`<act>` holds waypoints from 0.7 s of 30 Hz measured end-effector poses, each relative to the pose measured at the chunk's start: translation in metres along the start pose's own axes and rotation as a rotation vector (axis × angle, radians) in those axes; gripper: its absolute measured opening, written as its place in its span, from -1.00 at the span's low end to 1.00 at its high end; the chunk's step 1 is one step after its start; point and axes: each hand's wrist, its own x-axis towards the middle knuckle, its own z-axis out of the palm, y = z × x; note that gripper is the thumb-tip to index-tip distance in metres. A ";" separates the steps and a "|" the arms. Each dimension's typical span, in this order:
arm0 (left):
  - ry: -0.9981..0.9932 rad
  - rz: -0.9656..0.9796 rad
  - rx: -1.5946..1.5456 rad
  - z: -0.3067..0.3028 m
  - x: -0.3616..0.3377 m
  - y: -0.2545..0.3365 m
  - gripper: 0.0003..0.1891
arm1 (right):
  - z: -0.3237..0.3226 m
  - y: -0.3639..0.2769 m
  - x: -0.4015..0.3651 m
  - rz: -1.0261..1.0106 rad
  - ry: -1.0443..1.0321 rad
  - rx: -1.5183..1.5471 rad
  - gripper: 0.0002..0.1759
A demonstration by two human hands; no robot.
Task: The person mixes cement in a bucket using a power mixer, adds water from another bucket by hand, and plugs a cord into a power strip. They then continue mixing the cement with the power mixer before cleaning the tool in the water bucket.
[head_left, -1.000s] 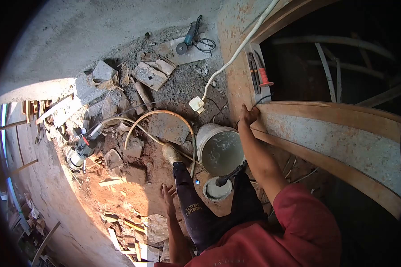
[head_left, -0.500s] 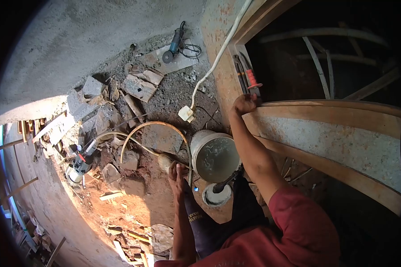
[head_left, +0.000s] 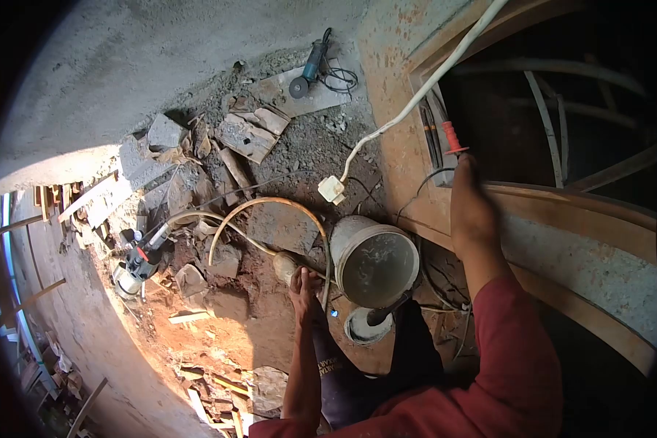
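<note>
My left hand (head_left: pixel 304 287) is low in the middle, in front of my knee. Its fingers are curled at the right end of a rounded, dusty tan object (head_left: pixel 285 267); the exact grip is partly hidden. My right hand (head_left: pixel 476 212) is smeared by motion over the wooden window frame (head_left: pixel 562 206). Its fingertips come close to the round guard of a red-handled chisel (head_left: pixel 452 137), which lies on the frame beside dark tools with orange bands (head_left: pixel 431 137). Whether those fingers touch the chisel cannot be made out.
A bucket of greyish water (head_left: pixel 378 266) and a small tub (head_left: pixel 368 326) stand by my legs. A white power socket (head_left: pixel 332 190) hangs on its cable. Rubble, a bent hose (head_left: pixel 270 200), an angle grinder (head_left: pixel 310 69) and a pump-like machine (head_left: pixel 133 269) lie farther off.
My right hand has moved from the corner of the frame to beside the chisel's guard. The view has shifted, so the scene sits farther right. My left hand stays by the tan object.
</note>
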 end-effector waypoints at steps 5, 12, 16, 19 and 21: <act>-0.158 -0.120 -0.048 0.043 0.101 0.004 -0.08 | 0.004 0.026 0.003 -0.063 -0.016 0.042 -0.83; -0.332 -0.197 -0.120 0.129 0.172 0.049 0.07 | 0.016 0.029 -0.009 -0.189 0.386 -0.070 -0.77; -0.366 -0.238 -0.251 0.151 0.168 0.049 -0.14 | -0.019 -0.010 -0.079 -0.274 0.707 0.199 -0.54; -0.385 -0.168 -0.273 0.159 0.167 0.049 -0.21 | -0.054 -0.025 -0.122 -0.381 0.603 0.453 -0.46; -0.388 -0.164 -0.292 0.154 0.182 0.037 -0.26 | -0.098 -0.053 -0.166 -0.247 0.338 0.647 -0.46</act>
